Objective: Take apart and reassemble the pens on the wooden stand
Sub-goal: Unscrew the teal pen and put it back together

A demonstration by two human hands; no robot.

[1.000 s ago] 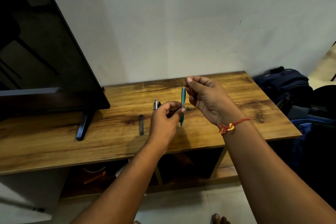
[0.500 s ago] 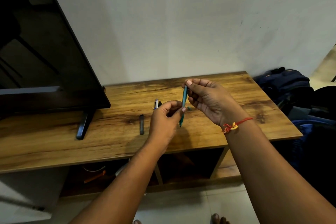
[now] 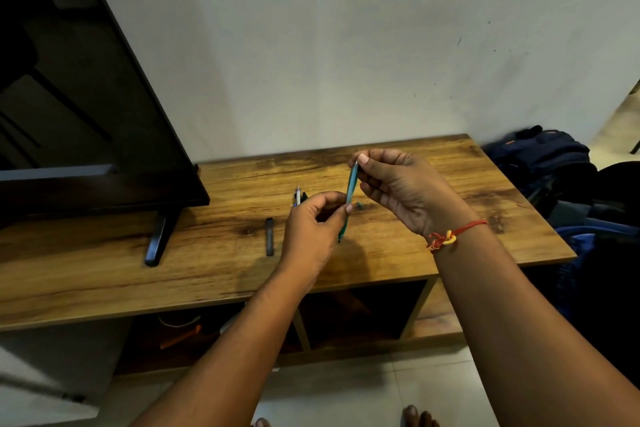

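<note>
A teal pen (image 3: 351, 189) stands almost upright in the air above the wooden stand (image 3: 433, 218). My left hand (image 3: 313, 232) pinches its lower half between thumb and fingers. My right hand (image 3: 405, 191) pinches the top end with thumb and forefinger. A black pen part (image 3: 269, 236) lies flat on the stand left of my left hand. Behind my left hand, a white and blue pen (image 3: 298, 197) lies beside a dark piece, both partly hidden. A small teal piece (image 3: 360, 205) lies on the wood beneath my right hand.
A large black TV (image 3: 86, 114) on a foot (image 3: 160, 239) fills the left of the stand. Bags (image 3: 554, 166) are piled on the floor at the right. Open shelves (image 3: 363, 315) with cables sit under the top. My toes show at the bottom edge.
The pen's top has tilted slightly to the right as my right hand shifted a little right. My left hand keeps its hold in nearly the same place.
</note>
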